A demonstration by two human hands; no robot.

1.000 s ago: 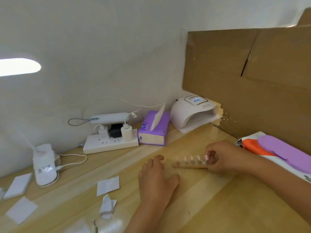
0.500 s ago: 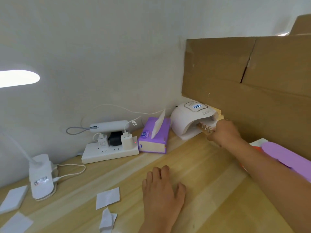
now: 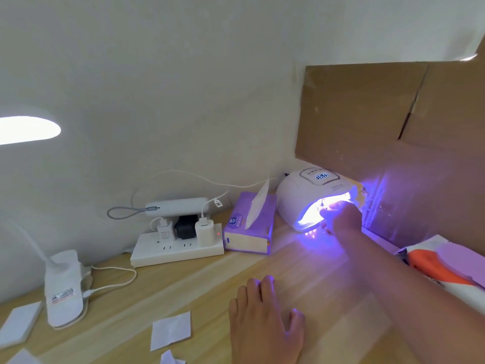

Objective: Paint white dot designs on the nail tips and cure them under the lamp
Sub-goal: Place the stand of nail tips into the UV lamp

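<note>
Curing seems to be under way, so the dot painting on this set is probably finished; only the timed bake and retrieval are left. Thin paper squares (image 3: 170, 331) lie on the smooth pale-wood table (image 3: 328, 298), where the left hand (image 3: 265, 321) rests flat, fingers straight. The glossy white domed lamp (image 3: 296, 198) glows violet. The right hand (image 3: 341, 219) reaches into its mouth, fingers lost in glare, so neither its grip nor the nail tips can be made out.

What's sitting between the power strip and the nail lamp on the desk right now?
The purple tissue pack, one tissue sticking up from its top, lies between the power strip and the lit nail lamp. The head view shows it.
</note>
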